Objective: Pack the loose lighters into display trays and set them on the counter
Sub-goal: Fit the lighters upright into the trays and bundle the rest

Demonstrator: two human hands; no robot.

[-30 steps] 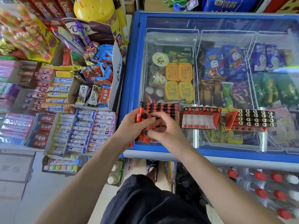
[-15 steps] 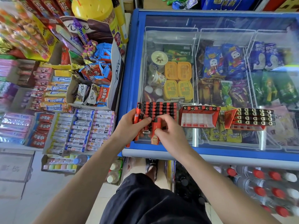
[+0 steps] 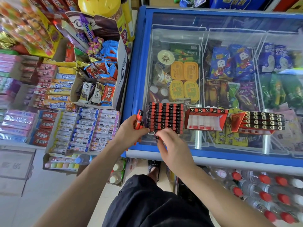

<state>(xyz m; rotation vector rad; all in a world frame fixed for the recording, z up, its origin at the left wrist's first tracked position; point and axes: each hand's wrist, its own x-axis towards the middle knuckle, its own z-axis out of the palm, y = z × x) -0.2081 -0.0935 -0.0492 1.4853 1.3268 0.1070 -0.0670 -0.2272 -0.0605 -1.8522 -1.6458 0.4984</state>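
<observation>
A: Largest item?
B: Chest freezer, blue frame, sliding glass lid, filling the view from 12 to 3 o'clock. Wire baskets inside hold yellow tubs, cups and wrapped ice creams.

A: On the lid?
B: Three display trays in a row near the front edge. Left tray: packed with red-and-black lighters, heads up, in five columns. Middle tray, at 3 o'clock of the first: red card, one row of lighters along its far side, the white slots below it bare. Right tray, further toward 3 o'clock: four rows of black-headed lighters.

A: Containers off the freezer?
B: Cardboard box at 10 o'clock, holding chocolate and wafer packets. Below it, flat cartons of candy rolls. Bottled water at 4 o'clock.

A: Hands?
B: Left hand, fingers curled round a few loose lighters, just at 9 o'clock of the full tray. Right hand, fingertips pinching a single lighter at the tray's near edge; only its black end shows.
</observation>
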